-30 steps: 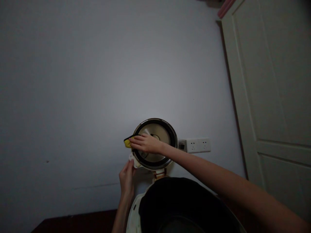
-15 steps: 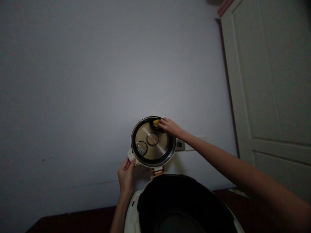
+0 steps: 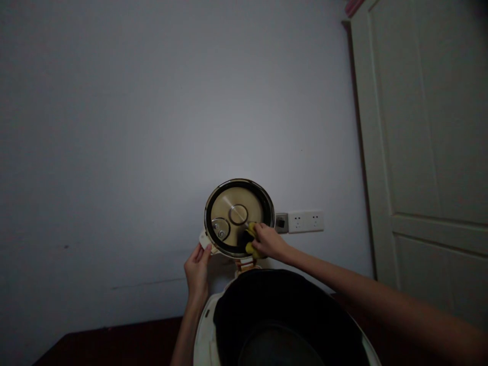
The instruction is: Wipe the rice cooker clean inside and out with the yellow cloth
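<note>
A white rice cooker [image 3: 204, 335] stands open in front of me, its dark inner pot [image 3: 282, 315] facing up. Its raised lid [image 3: 234, 216] shows a round metal inner plate with a black rim. My right hand [image 3: 269, 241] presses a yellow sponge [image 3: 250, 239] against the lower right part of that plate, fingers closed on it. My left hand [image 3: 197, 269] grips the lid's white edge tab at the lower left, holding the lid up.
A plain grey wall fills the background. A white double socket [image 3: 305, 221] with a dark plug beside it sits on the wall right of the lid. A cream panelled door [image 3: 430, 152] stands at the right. A dark tabletop [image 3: 114, 348] lies under the cooker.
My right hand swept the sponge from the lid's left rim, over the top right rim, and down to the lower right of the plate. My left hand stayed on the lid's edge.
</note>
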{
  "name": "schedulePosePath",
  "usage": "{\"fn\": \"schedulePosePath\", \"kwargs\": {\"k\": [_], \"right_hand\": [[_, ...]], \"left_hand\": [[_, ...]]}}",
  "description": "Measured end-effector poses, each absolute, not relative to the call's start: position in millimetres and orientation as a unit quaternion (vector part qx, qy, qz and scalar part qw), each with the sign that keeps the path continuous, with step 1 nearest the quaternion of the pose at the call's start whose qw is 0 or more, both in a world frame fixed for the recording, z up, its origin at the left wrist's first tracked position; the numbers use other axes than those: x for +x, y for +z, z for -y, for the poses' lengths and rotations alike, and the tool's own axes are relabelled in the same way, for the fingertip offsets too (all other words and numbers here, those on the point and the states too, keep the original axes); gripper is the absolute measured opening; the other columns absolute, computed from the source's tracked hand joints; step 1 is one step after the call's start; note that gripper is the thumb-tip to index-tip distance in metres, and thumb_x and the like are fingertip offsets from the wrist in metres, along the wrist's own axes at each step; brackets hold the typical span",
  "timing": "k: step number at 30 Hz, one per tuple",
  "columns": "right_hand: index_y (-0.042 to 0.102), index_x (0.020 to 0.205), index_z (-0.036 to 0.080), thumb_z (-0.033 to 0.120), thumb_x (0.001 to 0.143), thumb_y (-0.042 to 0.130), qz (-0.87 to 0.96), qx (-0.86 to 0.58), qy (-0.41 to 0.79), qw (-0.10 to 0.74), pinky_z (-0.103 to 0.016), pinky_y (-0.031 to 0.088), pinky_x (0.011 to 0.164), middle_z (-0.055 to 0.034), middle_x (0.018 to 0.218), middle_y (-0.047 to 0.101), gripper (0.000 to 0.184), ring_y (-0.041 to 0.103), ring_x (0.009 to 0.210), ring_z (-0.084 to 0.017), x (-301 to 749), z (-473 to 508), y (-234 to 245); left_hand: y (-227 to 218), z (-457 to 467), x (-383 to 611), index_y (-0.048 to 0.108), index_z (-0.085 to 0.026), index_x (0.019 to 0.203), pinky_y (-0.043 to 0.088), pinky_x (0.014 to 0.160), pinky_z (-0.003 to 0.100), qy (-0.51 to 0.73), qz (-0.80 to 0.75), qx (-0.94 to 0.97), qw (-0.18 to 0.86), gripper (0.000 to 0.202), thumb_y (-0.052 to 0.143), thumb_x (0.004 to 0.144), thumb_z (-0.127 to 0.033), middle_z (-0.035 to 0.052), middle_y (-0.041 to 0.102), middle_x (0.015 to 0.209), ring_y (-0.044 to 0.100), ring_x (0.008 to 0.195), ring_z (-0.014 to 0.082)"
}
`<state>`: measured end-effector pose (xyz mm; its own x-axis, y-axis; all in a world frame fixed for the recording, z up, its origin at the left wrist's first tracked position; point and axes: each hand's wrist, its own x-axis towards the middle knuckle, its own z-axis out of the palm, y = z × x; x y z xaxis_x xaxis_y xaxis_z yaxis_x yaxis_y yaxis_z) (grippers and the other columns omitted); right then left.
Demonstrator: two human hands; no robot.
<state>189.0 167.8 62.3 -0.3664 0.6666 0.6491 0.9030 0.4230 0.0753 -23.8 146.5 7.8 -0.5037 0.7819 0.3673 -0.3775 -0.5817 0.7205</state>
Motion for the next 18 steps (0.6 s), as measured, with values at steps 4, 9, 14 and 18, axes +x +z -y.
{"fn": "schedulePosePath", "kwargs": {"k": [4, 9, 14, 18], "right_hand": [[0.053, 0.1, 0.012, 0.022, 0.077, 0.052, 0.817, -0.472, -0.165, 0.287, -0.028, 0.042, 0.068, -0.0136, 0.096, 0.063, 0.025, 0.06, 0.081, -0.021, 157.6, -160.5, 54.9], [0.053, 0.102, 0.012, 0.022, 0.078, 0.056, 0.845, -0.414, -0.126, 0.314, -0.025, 0.044, 0.067, -0.0082, 0.093, 0.065, 0.026, 0.06, 0.08, -0.017, 141.0, -161.8, 65.1], [0.049, 0.116, 0.013, 0.013, 0.083, 0.051, 0.857, -0.308, -0.22, 0.35, -0.031, 0.042, 0.087, -0.0127, 0.115, 0.055, 0.033, 0.051, 0.104, -0.02, 131.6, -171.8, 97.8], [0.052, 0.113, 0.012, 0.013, 0.091, 0.042, 0.847, -0.2, -0.404, 0.281, -0.035, 0.043, 0.085, -0.0129, 0.111, 0.057, 0.024, 0.049, 0.1, -0.023, 112.4, -187.0, 117.9]], "left_hand": [[7.3, -146.2, -23.1, 0.066, -0.01, 0.11, 0.048, 0.093, 0.038, 0.817, -0.286, 0.355, 0.354, 0.036, 0.069, 0.074, -0.015, 0.0146, 0.069, 0.107, 0.067, 0.092, 0.0197], [6.3, -146.7, -24.0, 0.065, -0.01, 0.113, 0.048, 0.093, 0.038, 0.814, -0.29, 0.37, 0.343, 0.04, 0.07, 0.074, -0.02, 0.0154, 0.067, 0.112, 0.067, 0.094, 0.0204], [9.8, -141.7, -22.7, 0.065, -0.011, 0.112, 0.046, 0.096, 0.037, 0.81, -0.281, 0.373, 0.355, 0.037, 0.067, 0.076, -0.017, 0.0145, 0.067, 0.114, 0.065, 0.1, 0.021], [9.8, -141.4, -22.6, 0.066, -0.011, 0.11, 0.046, 0.096, 0.037, 0.814, -0.279, 0.371, 0.349, 0.036, 0.068, 0.074, -0.017, 0.0143, 0.067, 0.113, 0.064, 0.102, 0.0219]]}}
